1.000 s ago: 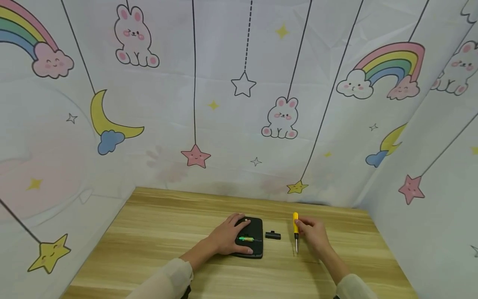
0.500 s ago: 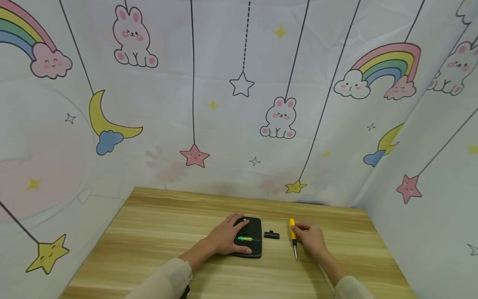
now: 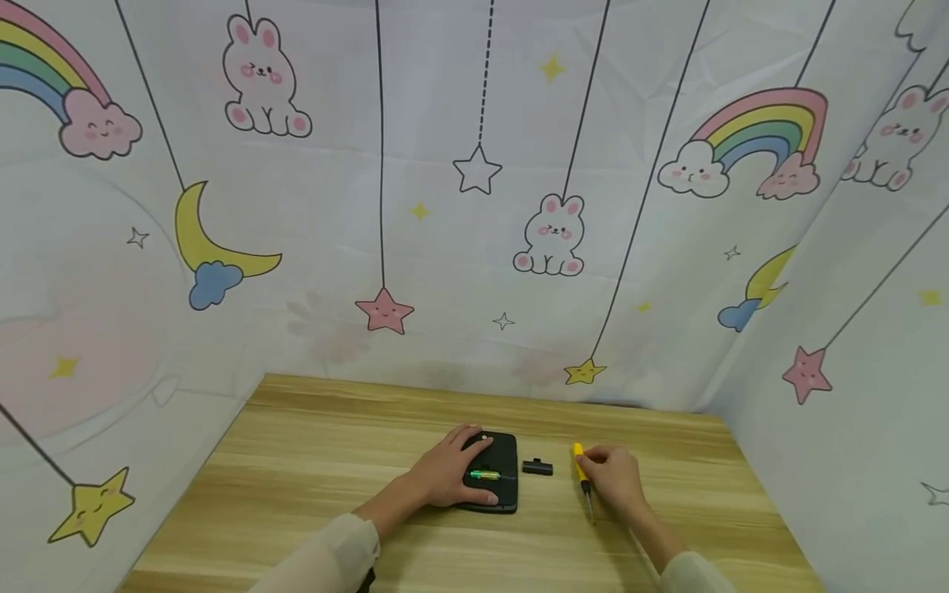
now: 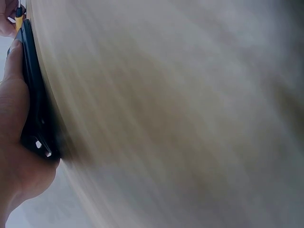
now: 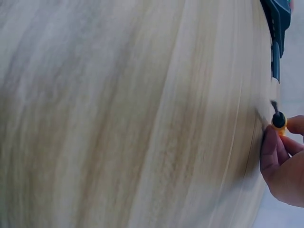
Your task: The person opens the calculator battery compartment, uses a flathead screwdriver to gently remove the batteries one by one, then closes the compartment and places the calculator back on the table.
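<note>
Head view showed the black device [image 3: 507, 457] flat on the bench [image 3: 334, 436], rounded at the corners, a green-and-gold battery [image 3: 485, 475] apparently seated in it. Uncovering was judged complete, re-covering outstanding: the small black cover [image 3: 537, 468] lay just beside, unfitted. Left grip [image 3: 448, 472] rested spread and unclenched on the device; right grip [image 3: 614, 476] pinched a yellow-handled screwdriver [image 3: 578, 455], its tip clear of the device.

Left hand [image 3: 445, 473] palm down, fingers [image 3: 476, 450] spread, right hand [image 3: 614, 479] pinching, forearms [image 3: 396, 504] angled inward
</note>
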Motion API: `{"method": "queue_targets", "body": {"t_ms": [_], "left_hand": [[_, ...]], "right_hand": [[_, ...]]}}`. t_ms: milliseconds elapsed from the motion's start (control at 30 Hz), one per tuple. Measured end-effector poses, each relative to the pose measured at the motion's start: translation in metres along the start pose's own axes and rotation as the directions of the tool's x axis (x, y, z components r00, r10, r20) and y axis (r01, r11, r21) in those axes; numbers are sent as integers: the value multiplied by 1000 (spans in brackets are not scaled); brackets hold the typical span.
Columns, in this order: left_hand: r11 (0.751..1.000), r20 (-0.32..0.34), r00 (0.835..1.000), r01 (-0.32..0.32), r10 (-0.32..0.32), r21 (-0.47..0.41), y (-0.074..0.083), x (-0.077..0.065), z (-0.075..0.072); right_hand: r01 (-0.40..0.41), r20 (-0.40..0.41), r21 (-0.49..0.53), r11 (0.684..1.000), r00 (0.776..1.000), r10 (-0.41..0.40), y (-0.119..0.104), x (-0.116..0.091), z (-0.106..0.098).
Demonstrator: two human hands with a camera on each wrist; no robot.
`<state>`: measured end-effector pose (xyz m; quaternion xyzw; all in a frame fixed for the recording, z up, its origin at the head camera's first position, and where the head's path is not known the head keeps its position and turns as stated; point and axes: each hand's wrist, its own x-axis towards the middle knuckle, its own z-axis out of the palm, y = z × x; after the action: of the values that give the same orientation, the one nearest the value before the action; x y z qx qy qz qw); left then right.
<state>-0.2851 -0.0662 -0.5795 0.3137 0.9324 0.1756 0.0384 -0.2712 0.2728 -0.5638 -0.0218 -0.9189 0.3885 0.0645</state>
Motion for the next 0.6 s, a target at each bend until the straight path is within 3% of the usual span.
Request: {"method": "queue_targets", "body": {"t_ms": [600], "left_hand": [[1000, -17, 1000, -18, 18, -1, -2, 0, 2]], "right_hand": [[7, -9, -46, 999, 1000, -7, -3, 1, 6]]}}
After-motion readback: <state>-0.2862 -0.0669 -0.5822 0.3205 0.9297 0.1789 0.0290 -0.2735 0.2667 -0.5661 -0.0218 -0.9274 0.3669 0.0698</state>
